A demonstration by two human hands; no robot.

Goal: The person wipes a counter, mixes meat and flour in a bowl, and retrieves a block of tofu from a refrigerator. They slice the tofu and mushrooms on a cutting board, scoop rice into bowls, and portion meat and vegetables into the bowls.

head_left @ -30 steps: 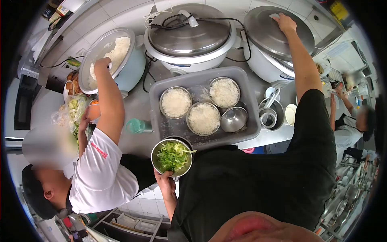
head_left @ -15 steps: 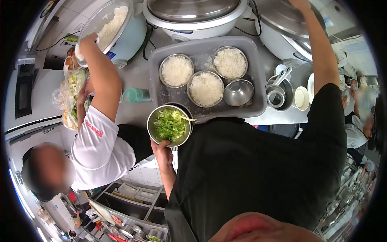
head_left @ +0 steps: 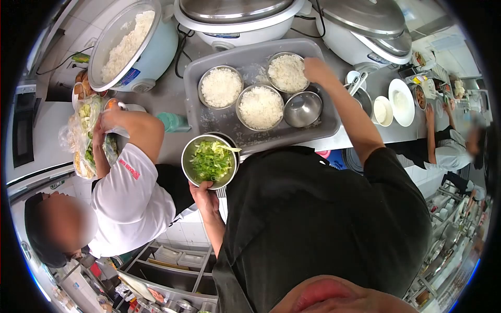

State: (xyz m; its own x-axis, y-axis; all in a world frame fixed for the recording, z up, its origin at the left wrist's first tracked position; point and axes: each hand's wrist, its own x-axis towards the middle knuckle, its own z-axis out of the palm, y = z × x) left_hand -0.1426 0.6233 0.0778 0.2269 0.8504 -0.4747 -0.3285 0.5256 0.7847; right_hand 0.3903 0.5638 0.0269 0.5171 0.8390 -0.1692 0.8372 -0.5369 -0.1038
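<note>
The table (head_left: 172, 99) runs across the upper half of the frame, grey and crowded. At its far edge stand three rice cookers: an open pale-blue rice cooker (head_left: 136, 44) full of white rice at the upper left, a lidded middle cooker (head_left: 237, 18) at top centre, and a lidded right cooker (head_left: 368, 31) at the upper right. In front of them, at the centre, lies a grey tray (head_left: 219, 122) holding three steel bowls of rice and one empty steel bowl (head_left: 302, 108).

A co-worker in a white shirt (head_left: 133, 201) bends over the left end of the table, a hand (head_left: 110, 117) near a bag of vegetables (head_left: 86, 133).

The right hand (head_left: 317, 70) reaches into the upper right of the tray and rests at the rim of the far rice bowl (head_left: 286, 72); whether its fingers grip the rim or merely touch it cannot be told. The left hand (head_left: 204, 197), lower centre, holds a bowl of chopped greens (head_left: 210, 161) from beneath, fingers clamped on its near edge, just below the tray's near wall.

Right of the tray sit small white dishes (head_left: 394, 104). A small green cup (head_left: 173, 122) lies left of the tray.
</note>
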